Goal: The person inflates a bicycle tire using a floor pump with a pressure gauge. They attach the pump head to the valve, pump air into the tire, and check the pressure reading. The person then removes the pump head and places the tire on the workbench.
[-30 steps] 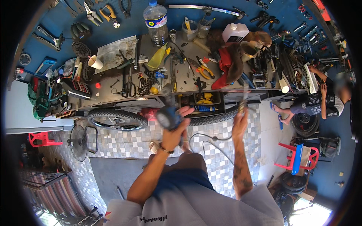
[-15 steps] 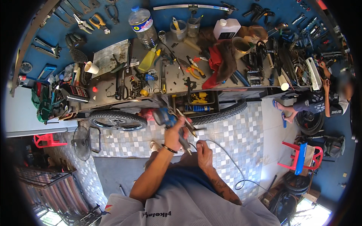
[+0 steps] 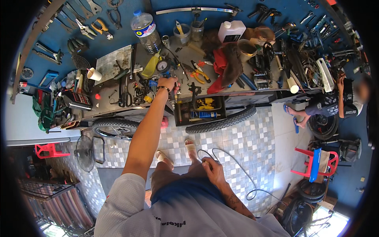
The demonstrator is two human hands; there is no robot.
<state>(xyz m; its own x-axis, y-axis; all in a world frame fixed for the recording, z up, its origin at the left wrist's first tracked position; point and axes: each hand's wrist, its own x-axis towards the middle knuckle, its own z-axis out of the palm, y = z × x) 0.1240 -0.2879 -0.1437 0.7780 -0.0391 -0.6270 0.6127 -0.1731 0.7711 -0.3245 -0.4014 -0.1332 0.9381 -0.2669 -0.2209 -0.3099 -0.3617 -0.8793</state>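
Observation:
Stretched forward over the workbench's front edge, my left hand (image 3: 167, 83) is closed round a tire inflator with a round dial gauge (image 3: 162, 66) and a blue body. Its metal end points down toward the open drawer (image 3: 201, 118). Low in front of my body, my right hand (image 3: 213, 172) has its fingers curled round a thin grey air hose (image 3: 239, 168). The hose bends beside that hand and trails right across the floor. Inside the drawer are yellow pieces (image 3: 206, 103) and a blue tube (image 3: 204, 114).
The workbench (image 3: 152, 59) carries scissors (image 3: 125, 94), yellow pliers (image 3: 201, 75), a large plastic bottle (image 3: 146, 31) and red cloth (image 3: 219, 65). Bicycle tires (image 3: 223, 124) lean below it. A fan (image 3: 85, 153) stands left; another person (image 3: 347, 96) is at the right, near a red chair (image 3: 316, 164).
My left hand has carried the inflator forward and up from in front of me to the bench edge. My right hand has dropped slightly toward my body, and the hose has shifted with it.

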